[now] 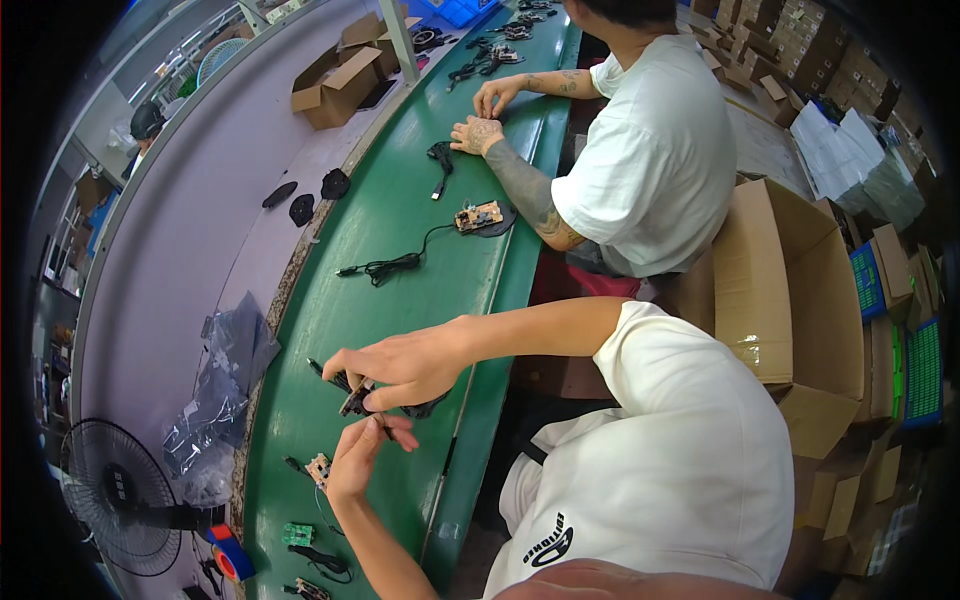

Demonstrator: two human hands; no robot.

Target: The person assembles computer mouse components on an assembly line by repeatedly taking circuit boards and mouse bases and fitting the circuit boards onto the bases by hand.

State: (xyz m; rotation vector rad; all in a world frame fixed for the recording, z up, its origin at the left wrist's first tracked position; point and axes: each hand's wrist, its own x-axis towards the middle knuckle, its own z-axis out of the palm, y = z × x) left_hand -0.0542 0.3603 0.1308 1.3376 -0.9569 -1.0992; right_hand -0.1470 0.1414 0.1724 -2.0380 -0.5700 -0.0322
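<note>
My right hand [405,365], its arm coming from the white sleeve, is closed over a small circuit board [355,399] above the green conveyor belt [345,310]. Just below it, my left hand [360,455] has thumb and fingers pinched together beside the board. What the left fingers hold is too small and covered to make out. A dark piece [428,406] shows partly behind my right hand. Near my left wrist a brown circuit board [318,469] with a thin wire lies on the belt. Further down sits a green circuit board [298,534] beside a coiled black cable [325,565].
Up the belt lie a board on a round black base [480,216] and its black cable [392,267]. A co-worker [640,150] sits beyond, hands on the belt. Across stand a fan [120,490], tape roll [230,553] and plastic bags [215,390]. Cardboard boxes [755,290] stand behind me.
</note>
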